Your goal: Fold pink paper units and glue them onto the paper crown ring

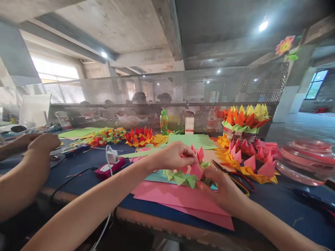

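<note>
A folded paper flower, with a ring of light green pieces (180,178) and pink pointed petals (196,170), is between my two hands. My left hand (180,156) reaches over it from the left, fingertips pinched on a pink petal at the top. From the right, my right hand (221,188) grips the flower's near right edge between thumb and fingers. Below the flower lie pink paper sheets (175,195) on the blue table. Scissors (239,184) with yellow and red handles rest just behind my right hand, partly hidden by it.
A finished-looking multicoloured paper flower (246,120) stands at back right. Right of my hands are yellow-and-pink petal strips (251,167) and a clear round jar (305,162). Left are a magenta power box (108,169) with a white plug and another person's arms (31,164). Perforated screen (110,90) behind.
</note>
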`<state>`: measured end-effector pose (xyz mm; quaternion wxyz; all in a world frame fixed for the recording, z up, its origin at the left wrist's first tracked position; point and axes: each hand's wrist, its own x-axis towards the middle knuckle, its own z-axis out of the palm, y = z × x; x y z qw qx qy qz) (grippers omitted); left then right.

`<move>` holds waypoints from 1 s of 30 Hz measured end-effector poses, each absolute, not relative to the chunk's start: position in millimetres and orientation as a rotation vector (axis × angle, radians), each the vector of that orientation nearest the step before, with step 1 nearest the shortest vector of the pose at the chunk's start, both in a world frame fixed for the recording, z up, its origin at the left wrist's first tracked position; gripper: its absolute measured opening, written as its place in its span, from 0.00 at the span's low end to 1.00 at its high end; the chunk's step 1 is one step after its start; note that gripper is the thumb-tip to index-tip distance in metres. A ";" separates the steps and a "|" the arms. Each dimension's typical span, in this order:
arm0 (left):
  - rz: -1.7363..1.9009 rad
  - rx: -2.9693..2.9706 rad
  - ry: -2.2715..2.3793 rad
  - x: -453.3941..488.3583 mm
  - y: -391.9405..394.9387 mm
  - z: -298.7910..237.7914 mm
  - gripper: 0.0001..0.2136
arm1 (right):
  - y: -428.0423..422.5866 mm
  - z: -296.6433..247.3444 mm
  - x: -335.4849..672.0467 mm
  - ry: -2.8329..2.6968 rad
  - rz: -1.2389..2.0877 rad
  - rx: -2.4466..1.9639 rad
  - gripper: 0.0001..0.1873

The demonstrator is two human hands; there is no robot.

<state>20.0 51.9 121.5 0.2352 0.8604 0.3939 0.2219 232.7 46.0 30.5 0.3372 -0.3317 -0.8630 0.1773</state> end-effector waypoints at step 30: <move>0.573 2.521 1.359 35.5 35.6 120.5 0.11 | 50.3 30.4 233.7 -2.234 0.657 -0.765 0.12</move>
